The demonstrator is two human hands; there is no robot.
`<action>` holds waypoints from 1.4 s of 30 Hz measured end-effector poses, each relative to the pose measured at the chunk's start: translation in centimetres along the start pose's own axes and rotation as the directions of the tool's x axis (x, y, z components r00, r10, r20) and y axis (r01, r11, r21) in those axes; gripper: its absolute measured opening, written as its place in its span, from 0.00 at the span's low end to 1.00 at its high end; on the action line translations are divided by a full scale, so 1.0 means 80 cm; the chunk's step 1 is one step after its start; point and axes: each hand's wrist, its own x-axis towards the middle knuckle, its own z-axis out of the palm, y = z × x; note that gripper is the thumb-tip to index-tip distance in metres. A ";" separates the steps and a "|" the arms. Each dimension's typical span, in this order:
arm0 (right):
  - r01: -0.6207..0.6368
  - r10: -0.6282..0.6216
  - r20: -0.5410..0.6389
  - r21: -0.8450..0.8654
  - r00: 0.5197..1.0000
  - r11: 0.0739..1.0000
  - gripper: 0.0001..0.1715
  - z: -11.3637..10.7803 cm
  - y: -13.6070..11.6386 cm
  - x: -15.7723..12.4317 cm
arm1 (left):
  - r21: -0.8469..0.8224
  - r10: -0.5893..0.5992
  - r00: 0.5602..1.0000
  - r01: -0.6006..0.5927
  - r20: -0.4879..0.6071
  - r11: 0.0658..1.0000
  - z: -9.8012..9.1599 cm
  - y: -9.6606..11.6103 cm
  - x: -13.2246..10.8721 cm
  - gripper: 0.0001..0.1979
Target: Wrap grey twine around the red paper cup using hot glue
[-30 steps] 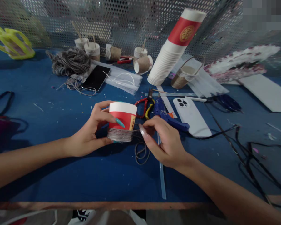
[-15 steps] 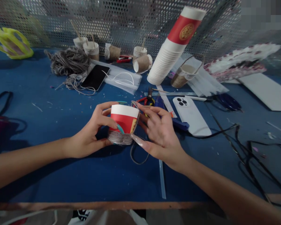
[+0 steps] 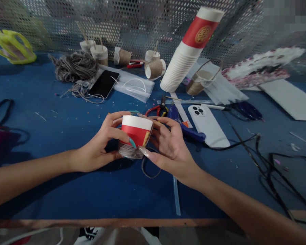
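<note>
A red and white paper cup (image 3: 135, 131) is held just over the blue table, its lower part wound with rows of grey cord (image 3: 130, 151). My left hand (image 3: 104, 139) grips the cup from the left, index finger across the red band and thumb low at the cord. On the right side, my right hand (image 3: 170, 146) closes around the cup, its thumb pressed where the cord meets the red band and its fingers behind the rim. A loose loop of cord (image 3: 153, 176) hangs below the right hand. The fingertips behind the cup are hidden.
Beyond the hands lie pliers (image 3: 158, 109), a blue glue gun (image 3: 191, 131) and a white phone (image 3: 207, 126). A tall cup stack (image 3: 183, 58) leans at the back. Grey yarn (image 3: 76, 66), a black phone (image 3: 104, 84) and glue sticks (image 3: 137, 90) lie left. Black cables (image 3: 267, 170) run along the right.
My right hand has moved slightly left and closed in on the cup, its fingers now behind the rim. The cup has shifted a little right; the cord strand by the right fingers shows less.
</note>
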 end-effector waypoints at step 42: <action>0.063 -0.094 -0.348 -0.098 0.933 0.993 0.07 -0.026 -0.017 0.011 | -0.058 -0.133 0.894 0.120 -0.429 0.991 0.006 -0.004 -0.007 0.32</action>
